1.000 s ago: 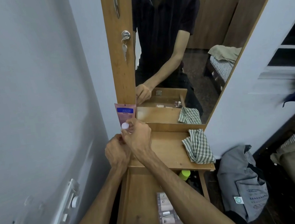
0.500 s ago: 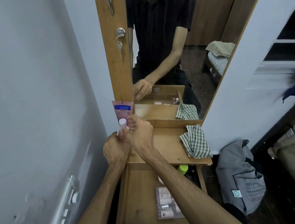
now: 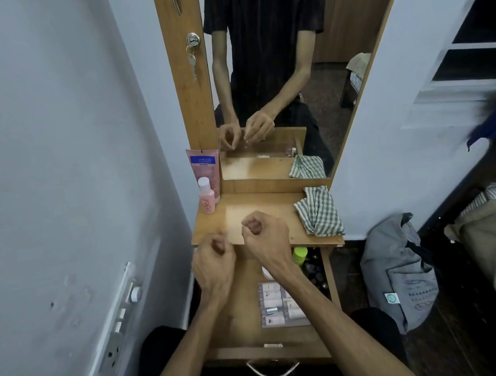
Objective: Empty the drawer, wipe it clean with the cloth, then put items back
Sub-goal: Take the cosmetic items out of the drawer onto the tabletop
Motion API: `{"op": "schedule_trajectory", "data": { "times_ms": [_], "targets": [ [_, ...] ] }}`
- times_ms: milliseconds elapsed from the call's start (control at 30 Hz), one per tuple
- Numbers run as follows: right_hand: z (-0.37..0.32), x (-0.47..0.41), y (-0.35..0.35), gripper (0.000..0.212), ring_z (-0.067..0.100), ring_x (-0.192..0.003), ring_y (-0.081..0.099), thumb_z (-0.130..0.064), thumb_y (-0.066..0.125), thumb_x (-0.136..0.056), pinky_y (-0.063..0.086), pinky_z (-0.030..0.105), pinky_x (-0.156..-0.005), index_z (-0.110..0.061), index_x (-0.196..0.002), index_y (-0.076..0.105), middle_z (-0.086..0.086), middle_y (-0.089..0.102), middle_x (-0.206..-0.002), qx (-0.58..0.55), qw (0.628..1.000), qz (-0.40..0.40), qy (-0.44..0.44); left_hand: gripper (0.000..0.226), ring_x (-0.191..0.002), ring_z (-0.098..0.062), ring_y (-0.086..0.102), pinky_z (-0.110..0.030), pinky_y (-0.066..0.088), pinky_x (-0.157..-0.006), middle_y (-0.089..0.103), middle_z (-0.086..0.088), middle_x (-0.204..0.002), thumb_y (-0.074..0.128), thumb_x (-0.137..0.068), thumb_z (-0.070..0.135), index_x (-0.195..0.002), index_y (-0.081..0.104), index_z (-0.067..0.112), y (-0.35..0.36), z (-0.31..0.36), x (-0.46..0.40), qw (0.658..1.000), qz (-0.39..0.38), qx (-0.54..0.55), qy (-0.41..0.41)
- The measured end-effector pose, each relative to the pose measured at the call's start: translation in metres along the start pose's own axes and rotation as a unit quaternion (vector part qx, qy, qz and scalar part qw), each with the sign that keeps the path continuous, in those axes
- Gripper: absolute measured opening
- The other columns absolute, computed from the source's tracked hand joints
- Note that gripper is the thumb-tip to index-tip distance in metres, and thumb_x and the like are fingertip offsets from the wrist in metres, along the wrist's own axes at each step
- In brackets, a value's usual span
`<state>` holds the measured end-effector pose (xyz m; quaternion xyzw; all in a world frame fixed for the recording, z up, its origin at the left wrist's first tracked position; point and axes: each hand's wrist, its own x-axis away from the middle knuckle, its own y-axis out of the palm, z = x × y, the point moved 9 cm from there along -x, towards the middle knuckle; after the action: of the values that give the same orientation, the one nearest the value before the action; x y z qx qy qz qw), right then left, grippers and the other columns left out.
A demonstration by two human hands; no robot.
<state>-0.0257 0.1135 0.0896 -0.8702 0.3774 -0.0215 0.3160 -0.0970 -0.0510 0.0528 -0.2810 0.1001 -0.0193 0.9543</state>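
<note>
Pink bottle (image 3: 206,196) stands on the shelf (image 3: 262,214), apart from both loosely curled, empty hands: left hand (image 3: 213,264), right hand (image 3: 264,237)

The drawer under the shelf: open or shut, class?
Open. The drawer is pulled out, its packet of tubes and green-capped bottle showing.

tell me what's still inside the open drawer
In the drawer: a clear pack of small tubes, a green-capped bottle, dark small items at right. The forearms and shelf cover some of it.
</note>
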Motion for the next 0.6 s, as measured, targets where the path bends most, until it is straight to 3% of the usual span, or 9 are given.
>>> {"op": "schedule_trajectory", "data": {
  "times_ms": [133,233,300,400,600],
  "targets": [
    [0.036,0.034,-0.006,0.010,0.000,-0.066,0.064,-0.016,0.067,-0.078,0.050,0.017,-0.064,-0.021,-0.079,0.075,-0.010,0.072,-0.072,0.052,0.996,-0.050,0.044,0.008,-0.080,-0.018,0.065,-0.025,0.043,-0.067,0.071,0.004,-0.086,0.064,-0.082,0.025,-0.085,0.071,0.023,0.043,-0.019,0.051,0.971,-0.201,-0.118,-0.046],
    [0.068,0.055,-0.014,0.012,0.013,-0.076,0.071,-0.016,0.065,-0.080,0.058,0.030,-0.071,-0.019,-0.084,0.077,-0.005,0.076,-0.080,0.102,0.987,-0.077,0.100,0.024,-0.072,-0.023,0.064,-0.036,0.050,-0.063,0.067,-0.002,-0.074,0.066,-0.073,0.042,-0.075,0.066,0.019,0.067,-0.041,0.091,0.925,-0.319,-0.184,-0.094],
    [0.085,0.066,-0.020,0.018,0.023,-0.088,0.072,-0.017,0.063,-0.082,0.059,0.034,-0.077,-0.016,-0.093,0.078,0.002,0.077,-0.089,0.151,0.976,-0.094,0.127,0.036,-0.073,-0.024,0.064,-0.034,0.046,-0.061,0.067,-0.005,-0.076,0.067,-0.069,0.048,-0.080,0.068,0.015,0.073,-0.047,0.107,0.913,-0.338,-0.197,-0.117],
    [0.101,0.082,-0.022,0.024,0.033,-0.102,0.068,-0.016,0.060,-0.086,0.056,0.036,-0.083,-0.011,-0.103,0.076,0.012,0.075,-0.103,0.210,0.958,-0.133,0.144,0.033,-0.075,-0.018,0.061,-0.028,0.044,-0.066,0.062,0.003,-0.075,0.070,-0.072,0.045,-0.091,0.070,0.019,0.080,-0.053,0.117,0.908,-0.345,-0.184,-0.153],
    [0.118,0.107,-0.018,0.038,0.033,-0.118,0.063,-0.015,0.063,-0.089,0.052,0.035,-0.092,-0.009,-0.127,0.066,0.014,0.067,-0.125,0.253,0.935,-0.193,0.160,0.039,-0.095,-0.026,0.067,-0.034,0.052,-0.085,0.071,-0.003,-0.098,0.069,-0.066,0.045,-0.096,0.071,0.020,0.085,-0.062,0.121,0.905,-0.334,-0.164,-0.205]
  ]
}}
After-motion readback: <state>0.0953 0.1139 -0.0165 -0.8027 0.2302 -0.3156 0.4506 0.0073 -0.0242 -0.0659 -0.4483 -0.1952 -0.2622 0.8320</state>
